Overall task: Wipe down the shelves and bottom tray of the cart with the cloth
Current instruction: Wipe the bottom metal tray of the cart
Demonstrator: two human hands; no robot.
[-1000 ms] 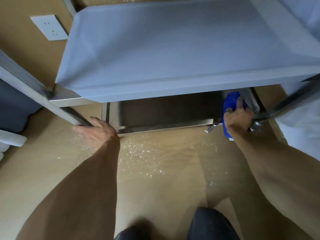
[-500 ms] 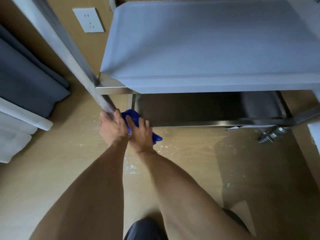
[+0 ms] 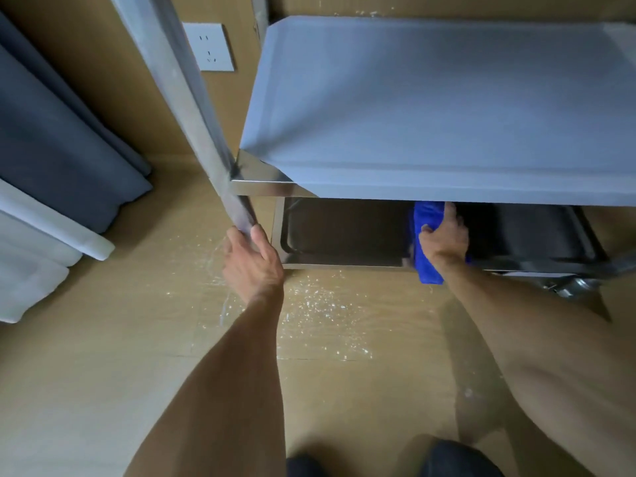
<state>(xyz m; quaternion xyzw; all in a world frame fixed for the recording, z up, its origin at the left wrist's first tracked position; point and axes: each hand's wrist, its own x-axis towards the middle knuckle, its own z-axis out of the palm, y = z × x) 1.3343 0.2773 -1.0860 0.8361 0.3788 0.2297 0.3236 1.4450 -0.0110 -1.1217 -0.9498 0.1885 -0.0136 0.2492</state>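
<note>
The steel cart stands ahead; its middle shelf point(image 3: 430, 108) is covered in pale film and hides most of the bottom tray point(image 3: 344, 235) below. My right hand point(image 3: 445, 237) holds the blue cloth point(image 3: 426, 249) against the tray's front rim, near its middle, with the cloth draped over the edge. My left hand point(image 3: 253, 261) grips the foot of the cart's front-left post point(image 3: 206, 132), thumb and fingers wrapped round it.
A caster wheel point(image 3: 571, 287) shows under the cart's right front. Dark and white curtains point(image 3: 51, 149) hang at the left. A wall socket point(image 3: 210, 46) sits behind the post. Glittering specks or droplets lie on the wooden floor point(image 3: 309, 304) before the cart.
My right hand has carried the cloth along the tray's front rim from the left corner to the middle. My left hand still grips the post.
</note>
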